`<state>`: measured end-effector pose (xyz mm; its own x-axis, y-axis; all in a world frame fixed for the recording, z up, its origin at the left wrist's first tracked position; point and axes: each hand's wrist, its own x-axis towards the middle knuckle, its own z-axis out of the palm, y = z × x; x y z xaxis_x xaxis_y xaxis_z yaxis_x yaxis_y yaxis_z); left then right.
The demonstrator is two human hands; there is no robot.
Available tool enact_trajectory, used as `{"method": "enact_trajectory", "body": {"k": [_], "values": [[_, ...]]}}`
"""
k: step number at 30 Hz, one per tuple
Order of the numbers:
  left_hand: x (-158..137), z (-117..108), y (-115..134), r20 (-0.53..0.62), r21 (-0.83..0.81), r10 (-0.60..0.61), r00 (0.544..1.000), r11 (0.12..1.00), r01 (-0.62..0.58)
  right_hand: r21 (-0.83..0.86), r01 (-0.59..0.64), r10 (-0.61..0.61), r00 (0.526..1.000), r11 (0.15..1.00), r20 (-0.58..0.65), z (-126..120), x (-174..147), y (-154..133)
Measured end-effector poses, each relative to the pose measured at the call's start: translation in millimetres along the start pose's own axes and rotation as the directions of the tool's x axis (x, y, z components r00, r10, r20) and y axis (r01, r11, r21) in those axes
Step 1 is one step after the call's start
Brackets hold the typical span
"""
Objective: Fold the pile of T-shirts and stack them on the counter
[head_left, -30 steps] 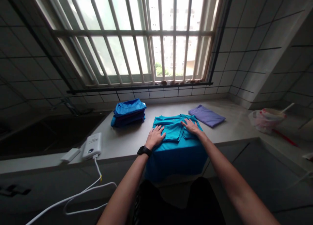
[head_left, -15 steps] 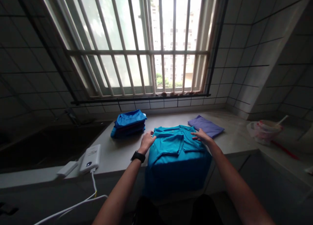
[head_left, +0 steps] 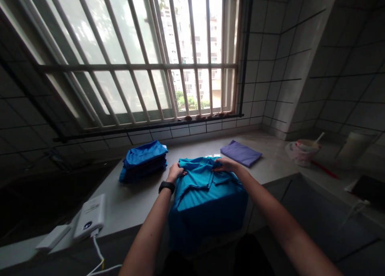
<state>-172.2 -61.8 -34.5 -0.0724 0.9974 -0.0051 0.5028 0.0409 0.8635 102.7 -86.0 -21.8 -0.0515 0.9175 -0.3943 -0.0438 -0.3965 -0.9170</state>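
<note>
A turquoise T-shirt [head_left: 210, 200] lies over the counter's front edge, its lower part hanging down and its sleeves turned in on top. My left hand [head_left: 175, 173], below a black wristband, is closed on the shirt's upper left corner. At the upper right of the shirt, my right hand [head_left: 225, 165] pinches the cloth near the collar. The fabric bunches up between both hands. A folded purple cloth [head_left: 241, 152] lies just beyond my right hand, and a stack of folded blue clothes [head_left: 143, 160] sits to the left of my left hand.
On the left are a dark sink [head_left: 57, 196], a white power bank [head_left: 90, 216] with a cable, and a small white box [head_left: 53, 237]. A bowl in a plastic bag [head_left: 303, 152] stands on the right of the counter [head_left: 135, 200]. A barred window is behind.
Both hands have closed on the shirt's upper corners, and the cloth between them has wrinkled and drawn together. The camera view has turned to the right.
</note>
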Motion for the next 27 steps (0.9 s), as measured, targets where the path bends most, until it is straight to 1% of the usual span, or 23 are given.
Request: {"method": "enact_trajectory", "body": {"k": [2,4,6,7,8,10,11,12,13,14,16,18,19,21,23,24,27], "values": [[13.1,-5.6,15.6,-0.087,0.012,0.069,0.994,0.998,-0.068,-0.007,0.049,-0.049,0.998,0.999,-0.047,10.5,9.7,-16.7],[26.5,-13.3,36.4,-0.162,-0.007,0.141,0.977,0.990,-0.144,0.002,0.123,-0.122,0.989,0.992,-0.089,21.9,17.2,-39.8],[35.6,-23.5,58.9,-0.225,-0.062,0.238,0.945,0.964,-0.258,0.007,0.263,-0.261,0.957,0.965,-0.125,30.7,18.6,-66.3],[36.7,-29.8,69.0,-0.258,-0.113,0.301,0.918,0.934,-0.339,-0.002,0.373,-0.370,0.919,0.928,-0.137,32.8,16.3,-78.6],[34.5,-36.7,77.1,-0.292,-0.175,0.369,0.883,0.887,-0.428,-0.022,0.490,-0.488,0.860,0.871,-0.146,33.0,11.5,-88.6],[18.6,-51.6,84.1,-0.350,-0.298,0.481,0.804,0.756,-0.583,-0.105,0.694,-0.702,0.699,0.712,-0.139,27.2,-4.8,-97.2],[4.7,-58.6,81.5,-0.353,-0.343,0.515,0.782,0.706,-0.620,-0.157,0.748,-0.764,0.631,0.645,-0.136,21.7,-16.0,-94.0],[-12.5,-64.5,74.4,-0.334,-0.373,0.527,0.781,0.687,-0.623,-0.200,0.781,-0.806,0.583,0.592,-0.108,14.8,-28.6,-85.2],[-32.2,-68.9,63.0,-0.291,-0.394,0.526,0.799,0.695,-0.601,-0.224,0.799,-0.827,0.559,0.558,-0.064,7.2,-42.1,-71.1],[-53.3,-71.5,47.6,-0.241,-0.400,0.515,0.822,0.719,-0.568,-0.250,0.812,-0.838,0.545,0.528,0.001,-0.7,-55.8,-52.4],[-94.7,-70.9,9.0,-0.135,-0.358,0.459,0.878,0.804,-0.475,-0.264,0.846,-0.854,0.505,0.462,0.124,-15.1,-81.2,-6.1],[-128.2,-64.2,-31.2,-0.030,-0.232,0.374,0.927,0.899,-0.370,-0.217,0.870,-0.820,0.490,0.442,0.294,-25.7,-99.9,42.5],[-140.6,-59.7,-48.6,0.009,-0.145,0.346,0.938,0.929,-0.341,-0.230,0.865,-0.796,0.501,0.446,0.339,-29.3,-106.0,64.4],[-156.1,-51.1,-73.4,0.080,0.010,0.338,0.938,0.940,-0.340,-0.331,0.817,-0.737,0.572,0.472,0.360,-33.1,-112.2,98.9],[-160.6,-45.4,-84.2,0.112,0.111,0.359,0.927,0.922,-0.371,-0.412,0.772,-0.703,0.624,0.485,0.342,-33.4,-112.2,119.7],[-159.6,-43.9,-85.4,0.116,0.142,0.366,0.923,0.914,-0.380,-0.432,0.759,-0.698,0.636,0.487,0.330,-32.8,-110.7,125.3],[-145.8,-42.9,-80.6,0.142,0.189,0.349,0.926,0.909,-0.372,-0.442,0.755,-0.708,0.635,0.484,0.310,-30.8,-101.1,128.1]]}}
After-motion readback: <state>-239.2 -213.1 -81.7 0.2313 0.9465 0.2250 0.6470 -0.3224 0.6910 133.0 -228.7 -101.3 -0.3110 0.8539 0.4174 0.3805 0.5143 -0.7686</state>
